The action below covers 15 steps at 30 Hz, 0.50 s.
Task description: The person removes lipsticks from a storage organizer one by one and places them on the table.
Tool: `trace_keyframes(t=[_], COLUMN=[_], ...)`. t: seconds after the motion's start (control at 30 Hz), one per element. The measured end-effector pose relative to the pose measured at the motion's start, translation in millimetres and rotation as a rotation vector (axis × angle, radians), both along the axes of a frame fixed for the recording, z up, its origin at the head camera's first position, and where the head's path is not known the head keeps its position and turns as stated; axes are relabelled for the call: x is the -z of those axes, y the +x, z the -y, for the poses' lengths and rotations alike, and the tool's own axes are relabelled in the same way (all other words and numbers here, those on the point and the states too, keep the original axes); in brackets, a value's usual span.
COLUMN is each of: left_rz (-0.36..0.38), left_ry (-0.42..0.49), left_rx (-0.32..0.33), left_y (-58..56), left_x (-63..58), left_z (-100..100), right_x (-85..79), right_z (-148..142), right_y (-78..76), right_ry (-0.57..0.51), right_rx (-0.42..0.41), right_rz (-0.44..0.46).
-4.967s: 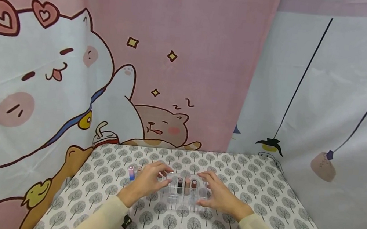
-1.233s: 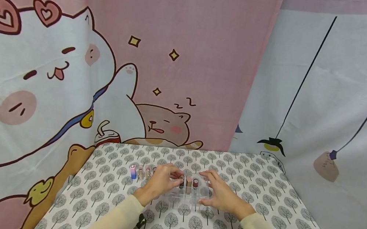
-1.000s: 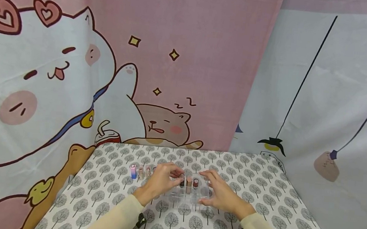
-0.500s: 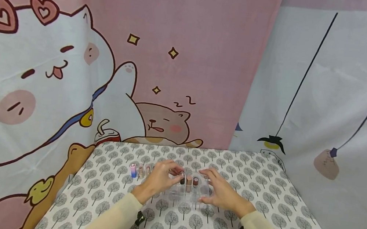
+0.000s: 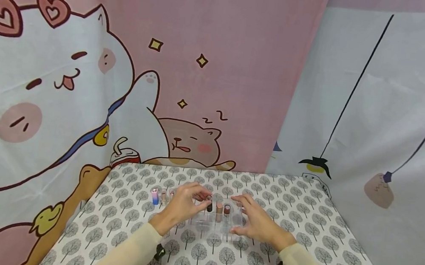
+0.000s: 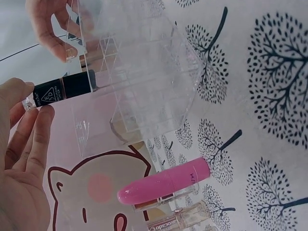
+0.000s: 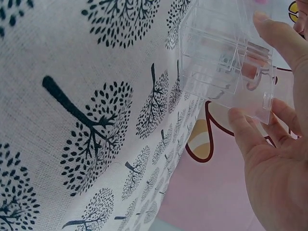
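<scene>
My left hand pinches a black lipstick with a clear end between thumb and fingers. In the left wrist view its black end is right at the top of a clear plastic organizer with compartments. My right hand grips the organizer's right side, thumb in front and fingers behind, as the right wrist view shows. Inside the organizer stand a tan lipstick and a dark red-brown lipstick, side by side, right of the black one.
Left of the organizer, a pink-and-blue lipstick and clear-cased lipsticks stand in a row on the tree-print tablecloth. A bright pink tube also stands there, hidden behind my left hand in the head view. A cartoon curtain hangs behind the table.
My left hand, loose by the organizer's left end five seconds ago, has reached the black lipstick and raised it, drifting slightly back to the left. The right hand stays on the organizer.
</scene>
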<state>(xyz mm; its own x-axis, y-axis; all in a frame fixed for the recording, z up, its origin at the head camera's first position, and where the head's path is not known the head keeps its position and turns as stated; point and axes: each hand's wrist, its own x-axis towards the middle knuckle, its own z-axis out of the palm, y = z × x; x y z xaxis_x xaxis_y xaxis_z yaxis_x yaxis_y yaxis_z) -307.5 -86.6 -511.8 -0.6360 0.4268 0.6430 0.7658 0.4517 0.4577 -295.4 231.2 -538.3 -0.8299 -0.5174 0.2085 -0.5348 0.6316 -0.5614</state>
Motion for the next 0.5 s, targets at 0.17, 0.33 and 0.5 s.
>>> trace_keyframes(t=[0.17,0.33,0.5], left_rz=[0.024,0.012,-0.005], left_ry=[0.011,0.041,0.048], left_rx=[0.006,0.02,0.015], left_y=[0.3,1.3,2.9], left_x=[-4.0,-6.8,-8.4], left_z=[4,7,11], right_x=[-2.6,-2.2,-0.6], right_z=[0,-1,-1], right_y=[-0.2,-0.5,0.3], right_ry=[0.001,-0.003,-0.006], right_rx=[0.003,0.003,-0.002], right_rz=[-0.002,0.005,0.011])
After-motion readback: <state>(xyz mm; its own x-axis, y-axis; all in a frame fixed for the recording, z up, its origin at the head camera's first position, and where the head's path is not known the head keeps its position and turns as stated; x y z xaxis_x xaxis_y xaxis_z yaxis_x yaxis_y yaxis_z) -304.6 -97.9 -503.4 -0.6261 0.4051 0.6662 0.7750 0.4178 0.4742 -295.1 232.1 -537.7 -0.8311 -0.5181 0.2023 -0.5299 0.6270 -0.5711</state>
